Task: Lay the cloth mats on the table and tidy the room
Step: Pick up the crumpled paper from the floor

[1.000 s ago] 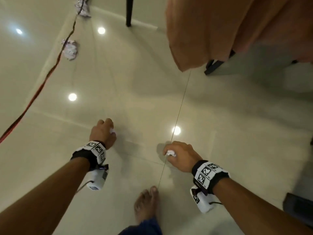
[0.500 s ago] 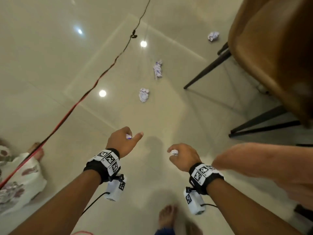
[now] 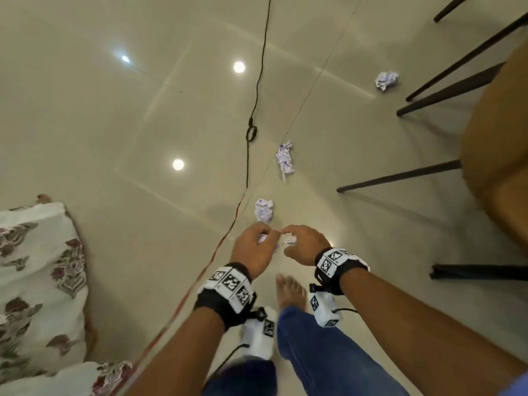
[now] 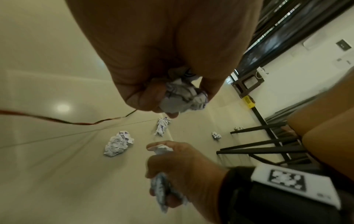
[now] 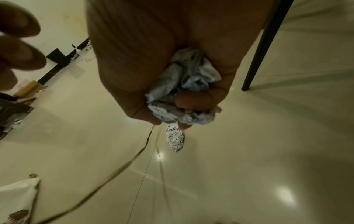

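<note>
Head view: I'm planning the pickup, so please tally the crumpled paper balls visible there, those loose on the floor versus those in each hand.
Loose paper balls on the floor: 3
Paper ball in the left hand: 1
Paper ball in the right hand: 1
Total: 5

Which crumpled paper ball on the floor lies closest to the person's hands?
The paper ball just beyond the fingertips, beside the red cable; the other two lie farther off toward the chair legs.

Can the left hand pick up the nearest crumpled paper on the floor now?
Probably not cleanly. The nearest crumpled paper lies just ahead with nothing between, but the left hand already grips a paper ball, so its fingers are occupied.
</note>
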A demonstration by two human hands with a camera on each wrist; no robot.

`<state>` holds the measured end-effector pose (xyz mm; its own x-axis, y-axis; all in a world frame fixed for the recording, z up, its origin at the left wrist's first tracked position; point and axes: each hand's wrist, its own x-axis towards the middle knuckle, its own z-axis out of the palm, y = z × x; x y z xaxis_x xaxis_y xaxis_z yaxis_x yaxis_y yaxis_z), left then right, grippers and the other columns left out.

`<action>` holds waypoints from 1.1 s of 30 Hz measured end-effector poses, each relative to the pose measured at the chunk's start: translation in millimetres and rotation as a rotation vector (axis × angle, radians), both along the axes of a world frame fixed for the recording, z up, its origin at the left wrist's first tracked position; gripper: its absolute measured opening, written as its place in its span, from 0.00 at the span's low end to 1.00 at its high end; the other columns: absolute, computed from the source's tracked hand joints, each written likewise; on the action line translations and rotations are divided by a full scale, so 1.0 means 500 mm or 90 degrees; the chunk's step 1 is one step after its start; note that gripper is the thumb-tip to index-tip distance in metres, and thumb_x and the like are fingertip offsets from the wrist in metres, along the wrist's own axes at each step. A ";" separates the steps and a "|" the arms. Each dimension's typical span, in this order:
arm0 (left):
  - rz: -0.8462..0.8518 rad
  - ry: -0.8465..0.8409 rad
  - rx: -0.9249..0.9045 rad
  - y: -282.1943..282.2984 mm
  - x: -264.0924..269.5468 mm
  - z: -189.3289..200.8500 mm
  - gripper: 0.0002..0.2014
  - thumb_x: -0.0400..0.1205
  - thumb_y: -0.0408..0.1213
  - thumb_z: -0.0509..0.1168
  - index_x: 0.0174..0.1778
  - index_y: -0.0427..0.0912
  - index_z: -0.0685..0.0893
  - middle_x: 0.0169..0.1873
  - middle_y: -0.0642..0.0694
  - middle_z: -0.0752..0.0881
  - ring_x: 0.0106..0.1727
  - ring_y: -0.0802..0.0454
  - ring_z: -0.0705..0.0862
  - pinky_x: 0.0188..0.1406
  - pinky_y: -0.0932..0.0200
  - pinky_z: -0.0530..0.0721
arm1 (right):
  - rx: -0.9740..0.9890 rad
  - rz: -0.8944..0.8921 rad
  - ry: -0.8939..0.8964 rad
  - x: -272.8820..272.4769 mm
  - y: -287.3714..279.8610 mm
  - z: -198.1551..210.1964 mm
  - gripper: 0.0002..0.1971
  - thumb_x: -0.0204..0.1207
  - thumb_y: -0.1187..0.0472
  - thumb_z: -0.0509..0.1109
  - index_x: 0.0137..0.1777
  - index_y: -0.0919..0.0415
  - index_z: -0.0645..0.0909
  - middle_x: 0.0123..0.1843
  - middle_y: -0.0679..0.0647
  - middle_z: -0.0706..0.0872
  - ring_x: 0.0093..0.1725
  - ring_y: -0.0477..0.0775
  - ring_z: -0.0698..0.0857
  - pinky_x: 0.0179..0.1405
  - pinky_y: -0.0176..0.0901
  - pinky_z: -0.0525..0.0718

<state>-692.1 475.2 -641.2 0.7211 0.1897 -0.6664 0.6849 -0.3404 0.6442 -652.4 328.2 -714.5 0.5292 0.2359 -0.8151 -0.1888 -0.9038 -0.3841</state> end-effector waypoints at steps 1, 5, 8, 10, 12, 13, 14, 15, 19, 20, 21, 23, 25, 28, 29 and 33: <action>0.004 -0.002 -0.009 -0.006 0.025 -0.021 0.12 0.79 0.49 0.63 0.32 0.48 0.79 0.32 0.49 0.85 0.38 0.47 0.84 0.45 0.46 0.85 | -0.011 0.009 -0.003 0.014 0.011 -0.025 0.26 0.68 0.52 0.71 0.68 0.40 0.78 0.67 0.48 0.81 0.64 0.56 0.82 0.60 0.45 0.79; 0.027 -0.032 -0.051 -0.017 0.129 -0.113 0.13 0.81 0.47 0.63 0.35 0.43 0.80 0.31 0.51 0.84 0.35 0.55 0.81 0.34 0.62 0.76 | -0.063 0.062 0.040 0.052 0.055 -0.174 0.12 0.66 0.49 0.64 0.50 0.48 0.78 0.44 0.48 0.86 0.43 0.56 0.87 0.37 0.45 0.85; -0.022 -0.040 -0.078 0.000 0.192 -0.174 0.13 0.81 0.46 0.63 0.40 0.40 0.82 0.31 0.50 0.85 0.33 0.58 0.81 0.27 0.70 0.74 | -0.070 0.053 0.047 0.064 0.071 -0.308 0.26 0.60 0.43 0.65 0.61 0.43 0.74 0.55 0.46 0.82 0.45 0.54 0.88 0.38 0.47 0.87; -0.085 -0.043 -0.065 0.029 0.220 -0.209 0.12 0.81 0.46 0.63 0.42 0.41 0.83 0.32 0.53 0.85 0.33 0.60 0.81 0.29 0.71 0.73 | -0.081 0.034 0.029 0.089 0.099 -0.283 0.29 0.65 0.48 0.68 0.69 0.46 0.70 0.62 0.48 0.77 0.45 0.56 0.87 0.40 0.48 0.86; -0.144 -0.046 -0.051 0.070 0.250 -0.257 0.09 0.81 0.44 0.64 0.41 0.43 0.83 0.32 0.55 0.85 0.34 0.63 0.81 0.30 0.73 0.72 | -0.093 -0.004 0.009 0.115 0.137 -0.274 0.33 0.70 0.56 0.69 0.75 0.50 0.63 0.67 0.51 0.77 0.47 0.60 0.87 0.47 0.53 0.87; -0.167 -0.046 -0.047 0.092 0.262 -0.272 0.08 0.81 0.42 0.64 0.40 0.43 0.82 0.31 0.56 0.85 0.34 0.64 0.81 0.29 0.77 0.72 | -0.097 -0.016 0.009 0.118 0.152 -0.286 0.36 0.72 0.59 0.70 0.79 0.52 0.59 0.69 0.53 0.77 0.49 0.62 0.87 0.50 0.55 0.87; -0.191 -0.048 -0.043 0.115 0.275 -0.288 0.07 0.81 0.40 0.64 0.40 0.44 0.82 0.31 0.56 0.85 0.34 0.64 0.81 0.29 0.79 0.72 | -0.092 -0.008 -0.004 0.118 0.172 -0.305 0.39 0.74 0.61 0.69 0.81 0.52 0.53 0.72 0.55 0.76 0.51 0.63 0.87 0.53 0.55 0.87; -0.218 -0.050 -0.034 0.141 0.296 -0.308 0.06 0.81 0.39 0.64 0.39 0.44 0.82 0.30 0.56 0.85 0.34 0.64 0.81 0.29 0.80 0.72 | -0.084 -0.003 -0.020 0.126 0.193 -0.331 0.41 0.74 0.63 0.69 0.81 0.49 0.49 0.76 0.55 0.72 0.53 0.63 0.86 0.53 0.55 0.87; -0.243 -0.070 0.000 0.202 0.361 -0.367 0.06 0.80 0.40 0.65 0.39 0.43 0.83 0.34 0.51 0.86 0.35 0.61 0.81 0.31 0.80 0.73 | -0.057 -0.035 -0.104 0.132 0.237 -0.409 0.29 0.76 0.64 0.67 0.73 0.41 0.64 0.78 0.53 0.59 0.55 0.62 0.82 0.48 0.53 0.85; -0.245 -0.071 0.006 0.210 0.380 -0.376 0.07 0.80 0.40 0.65 0.39 0.42 0.83 0.34 0.51 0.86 0.35 0.60 0.81 0.31 0.81 0.72 | -0.056 -0.046 -0.119 0.138 0.238 -0.416 0.23 0.77 0.62 0.66 0.70 0.44 0.67 0.74 0.54 0.64 0.55 0.63 0.81 0.47 0.52 0.84; -0.248 -0.072 0.009 0.214 0.393 -0.379 0.07 0.81 0.40 0.65 0.39 0.42 0.83 0.33 0.52 0.85 0.35 0.59 0.81 0.31 0.81 0.72 | -0.060 -0.049 -0.114 0.146 0.235 -0.414 0.20 0.78 0.59 0.66 0.68 0.48 0.67 0.71 0.56 0.68 0.56 0.64 0.81 0.47 0.51 0.82; -0.254 -0.074 0.008 0.215 0.419 -0.383 0.07 0.81 0.41 0.65 0.40 0.42 0.83 0.33 0.52 0.85 0.36 0.59 0.81 0.31 0.81 0.72 | -0.064 -0.102 -0.096 0.173 0.221 -0.408 0.18 0.76 0.56 0.67 0.64 0.51 0.68 0.65 0.57 0.74 0.55 0.63 0.82 0.46 0.48 0.79; -0.255 -0.081 0.000 0.210 0.441 -0.379 0.07 0.81 0.41 0.65 0.42 0.42 0.83 0.35 0.52 0.85 0.37 0.62 0.81 0.32 0.83 0.71 | -0.055 -0.197 -0.124 0.218 0.203 -0.381 0.19 0.72 0.56 0.72 0.60 0.49 0.70 0.58 0.54 0.81 0.50 0.60 0.84 0.41 0.43 0.78; -0.251 -0.091 -0.011 0.205 0.465 -0.375 0.07 0.81 0.42 0.65 0.42 0.42 0.84 0.36 0.52 0.86 0.39 0.62 0.82 0.33 0.84 0.71 | -0.039 -0.265 -0.237 0.309 0.180 -0.353 0.36 0.70 0.54 0.73 0.76 0.44 0.61 0.61 0.54 0.84 0.51 0.60 0.85 0.47 0.45 0.82; -0.249 -0.093 -0.017 0.204 0.471 -0.375 0.07 0.81 0.41 0.65 0.42 0.43 0.84 0.35 0.52 0.86 0.39 0.60 0.83 0.33 0.83 0.72 | -0.048 -0.276 -0.246 0.340 0.174 -0.352 0.42 0.70 0.53 0.73 0.81 0.43 0.55 0.62 0.55 0.83 0.52 0.61 0.85 0.48 0.47 0.83; -0.251 -0.097 -0.032 0.212 0.487 -0.386 0.06 0.81 0.41 0.65 0.42 0.44 0.83 0.35 0.51 0.87 0.40 0.59 0.83 0.34 0.82 0.73 | -0.136 -0.295 -0.178 0.422 0.169 -0.412 0.39 0.72 0.54 0.72 0.81 0.47 0.58 0.62 0.56 0.82 0.58 0.64 0.84 0.53 0.51 0.82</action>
<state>-448.7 581.1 -834.2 0.8228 -0.1496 -0.5483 0.4047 -0.5231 0.7501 -441.2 412.8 -920.5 0.7401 -0.2264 -0.6332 -0.5009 -0.8139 -0.2944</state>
